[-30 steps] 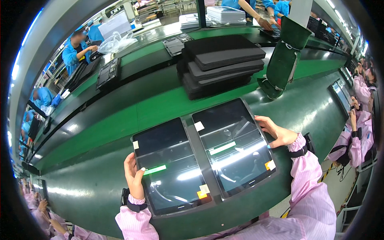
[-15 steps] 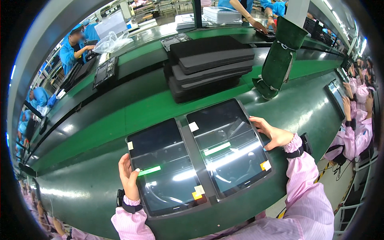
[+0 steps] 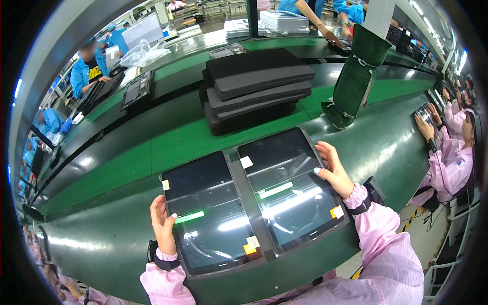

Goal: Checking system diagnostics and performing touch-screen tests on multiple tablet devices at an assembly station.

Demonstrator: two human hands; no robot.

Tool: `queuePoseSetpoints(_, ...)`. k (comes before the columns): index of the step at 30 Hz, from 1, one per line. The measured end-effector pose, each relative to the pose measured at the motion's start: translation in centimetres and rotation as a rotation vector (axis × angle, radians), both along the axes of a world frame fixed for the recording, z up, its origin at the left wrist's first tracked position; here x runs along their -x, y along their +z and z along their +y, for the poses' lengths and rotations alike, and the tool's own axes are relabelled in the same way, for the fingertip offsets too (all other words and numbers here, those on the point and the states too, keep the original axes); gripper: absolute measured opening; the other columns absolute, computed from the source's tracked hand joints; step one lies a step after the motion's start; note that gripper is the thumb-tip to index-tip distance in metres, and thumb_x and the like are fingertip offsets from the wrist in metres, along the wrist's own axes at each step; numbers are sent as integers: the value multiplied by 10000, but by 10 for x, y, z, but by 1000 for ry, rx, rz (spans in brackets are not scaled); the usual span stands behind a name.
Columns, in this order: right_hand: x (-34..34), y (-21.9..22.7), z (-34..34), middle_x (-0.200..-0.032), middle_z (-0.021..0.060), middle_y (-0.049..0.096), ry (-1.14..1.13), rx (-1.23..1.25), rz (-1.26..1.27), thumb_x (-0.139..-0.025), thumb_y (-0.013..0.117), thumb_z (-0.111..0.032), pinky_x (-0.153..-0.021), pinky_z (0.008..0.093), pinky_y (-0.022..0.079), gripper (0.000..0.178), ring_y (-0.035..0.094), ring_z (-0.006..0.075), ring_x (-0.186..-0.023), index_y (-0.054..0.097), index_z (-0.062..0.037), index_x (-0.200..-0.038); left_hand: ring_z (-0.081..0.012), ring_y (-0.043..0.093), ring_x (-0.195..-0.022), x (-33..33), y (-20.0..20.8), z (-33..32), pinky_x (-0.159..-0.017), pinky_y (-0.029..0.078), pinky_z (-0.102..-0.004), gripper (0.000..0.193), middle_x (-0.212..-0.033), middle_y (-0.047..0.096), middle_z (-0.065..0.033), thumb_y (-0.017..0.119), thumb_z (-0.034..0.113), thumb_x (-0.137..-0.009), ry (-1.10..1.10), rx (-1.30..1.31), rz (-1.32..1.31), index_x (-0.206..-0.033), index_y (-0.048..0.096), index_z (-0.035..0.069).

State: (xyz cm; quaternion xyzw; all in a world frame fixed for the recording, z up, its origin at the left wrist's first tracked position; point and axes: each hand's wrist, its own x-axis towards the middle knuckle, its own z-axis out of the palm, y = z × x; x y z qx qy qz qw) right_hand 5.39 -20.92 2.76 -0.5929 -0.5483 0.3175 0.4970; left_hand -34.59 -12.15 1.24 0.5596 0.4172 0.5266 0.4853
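A dark flat tray (image 3: 243,195) lies in front of me with two glossy tablet screens side by side. On the left screen (image 3: 208,198) and the right screen (image 3: 287,203) there are green strips and small cream and orange stickers. My left hand (image 3: 162,229) is closed on the tray's left edge, its thumb over the rim beside the green strip. At the right edge, my right hand (image 3: 336,172) grips the tray with its thumb resting over the right screen's border; its other fingers are outside the edge, partly hidden.
A stack of black foam trays (image 3: 259,86) sits on the green belt (image 3: 173,137) beyond. Behind it to the right stands a post wrapped in green cloth (image 3: 353,81). An opened device (image 3: 137,90) lies at far left. Co-workers in blue and pink work around the line.
My right hand has shifted up and inward, its thumb now over the right screen's border. The black stack has slid left. The left hand and both screens stay in place.
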Motion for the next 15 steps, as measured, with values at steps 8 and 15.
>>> queuePoseSetpoints(8, -6, 0, 0, -1262, 154, 321, -3, 3, 135, -717, 583, -121, -943, 346, 285, 660, 334, 234, -1134, 240, -90, -1281, -252, 383, -1111, -2, -1, 0, -950, 284, -351, 579, -1199, 378, -163, 554, 95, -740, 51, -57, 278, -1247, 290, 9)
queuePoseSetpoints(15, -3, 0, 1, -1233, 133, 349, -37, -31, 181, -723, 546, -87, -914, 321, 306, 606, 366, 217, -1094, 271, -88, -1262, -440, 237, -1170, -30, 17, -8, -972, 211, -469, 810, -1261, 216, -340, 601, 334, -759, 42, -215, 986, -1298, 136, -52)
